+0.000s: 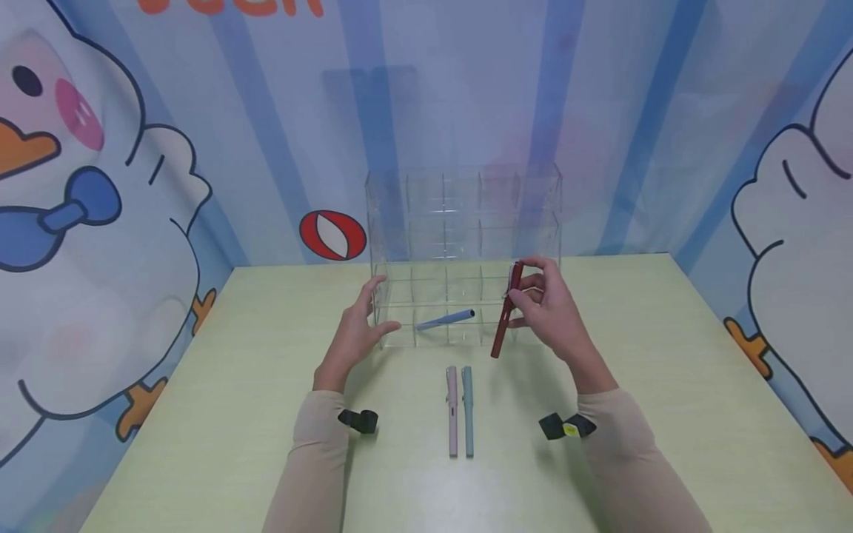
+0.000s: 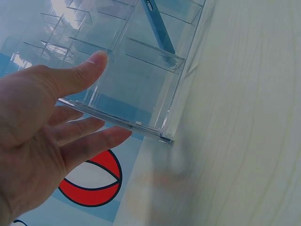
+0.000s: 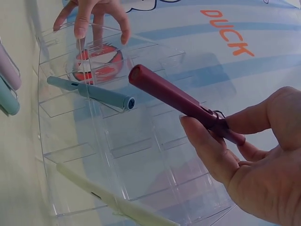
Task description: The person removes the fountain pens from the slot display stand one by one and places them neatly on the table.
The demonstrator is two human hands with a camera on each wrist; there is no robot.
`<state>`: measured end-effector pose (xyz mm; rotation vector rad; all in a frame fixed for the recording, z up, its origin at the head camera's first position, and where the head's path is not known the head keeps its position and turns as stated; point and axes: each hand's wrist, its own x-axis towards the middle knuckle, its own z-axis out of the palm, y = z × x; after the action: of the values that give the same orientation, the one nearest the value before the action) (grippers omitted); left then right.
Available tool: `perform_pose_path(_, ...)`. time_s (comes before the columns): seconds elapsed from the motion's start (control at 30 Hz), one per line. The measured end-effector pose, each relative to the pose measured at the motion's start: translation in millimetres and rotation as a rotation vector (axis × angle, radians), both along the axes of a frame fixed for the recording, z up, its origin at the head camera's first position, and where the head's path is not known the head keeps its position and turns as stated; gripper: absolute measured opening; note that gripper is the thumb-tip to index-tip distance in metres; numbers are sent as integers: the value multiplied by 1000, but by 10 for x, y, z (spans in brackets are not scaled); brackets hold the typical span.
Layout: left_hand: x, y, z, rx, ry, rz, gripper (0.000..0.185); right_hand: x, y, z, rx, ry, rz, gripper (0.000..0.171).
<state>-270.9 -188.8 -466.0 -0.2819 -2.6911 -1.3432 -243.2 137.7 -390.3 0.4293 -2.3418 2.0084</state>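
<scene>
A clear acrylic organizer (image 1: 463, 222) with many small compartments stands mid-table. A blue pen (image 1: 445, 320) lies slanted in one lower compartment. My right hand (image 1: 518, 296) pinches a dark red pen (image 1: 501, 333) near its upper end, and the pen hangs tip-down just in front of the organizer's lower right cells. In the right wrist view the red pen (image 3: 164, 94) points at the organizer (image 3: 117, 155), near the blue pen (image 3: 91, 92). My left hand (image 1: 383, 307) lies with straight fingers against the organizer's left wall (image 2: 117, 122), thumb (image 2: 80, 70) on the front.
A pink pen (image 1: 452, 411) and a pale teal pen (image 1: 469, 411) lie side by side on the pale green table (image 1: 233, 414) in front of the organizer. A cream pen-like stick (image 3: 108, 200) shows at the organizer's lower edge. Cartoon-printed walls enclose the table.
</scene>
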Motion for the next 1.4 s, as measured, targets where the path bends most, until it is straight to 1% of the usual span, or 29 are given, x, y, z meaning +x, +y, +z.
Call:
perform_pose_path(0.4,2,1,4,6,-6,8,88,19,32,81,28,-69,68,52)
perform_pose_path(0.67,11,1,19,10,-13,8,89,-3,90,66,16,-215,161,55)
perform_pose_path(0.87,18,1,21,13,-14,4,89,-16,120,28,48,-320,195,53)
perform_pose_path(0.97,21,1,21,11,-13,2,89,-18,127,8,70,-356,209,51)
perform_pose_path(1.2,12,1,13,14,-9,-2,89,-25,122,-59,128,-395,255,49)
perform_pose_path(1.4,0,-8,1,17,-10,-11,89,-36,111,-112,186,-409,292,50)
